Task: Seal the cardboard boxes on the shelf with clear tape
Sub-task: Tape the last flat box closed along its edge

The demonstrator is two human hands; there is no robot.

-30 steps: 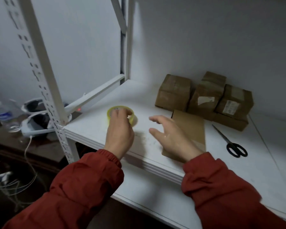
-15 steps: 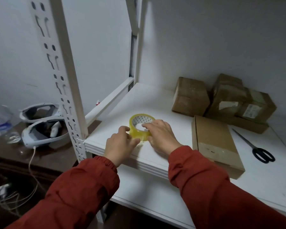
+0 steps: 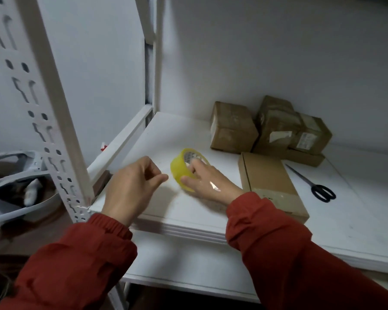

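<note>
White shelf (image 3: 211, 211) carries the tape roll (image 3: 184, 170) tilted on edge, gripped by the right hand (image 3: 207, 179), while the left hand (image 3: 132, 186) pinches its fingers (image 3: 160, 178) shut just beside it, so the thin loose end may slip back and stick before reaching the flat cardboard box (image 3: 271, 184)

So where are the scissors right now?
The scissors lie flat on the white shelf, at the right, just beyond the flat cardboard box, untouched.

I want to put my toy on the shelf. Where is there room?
Bare white shelf lies between the left rail and the brown cardboard boxes, and right of the black scissors. The back right corner is crowded.
</note>
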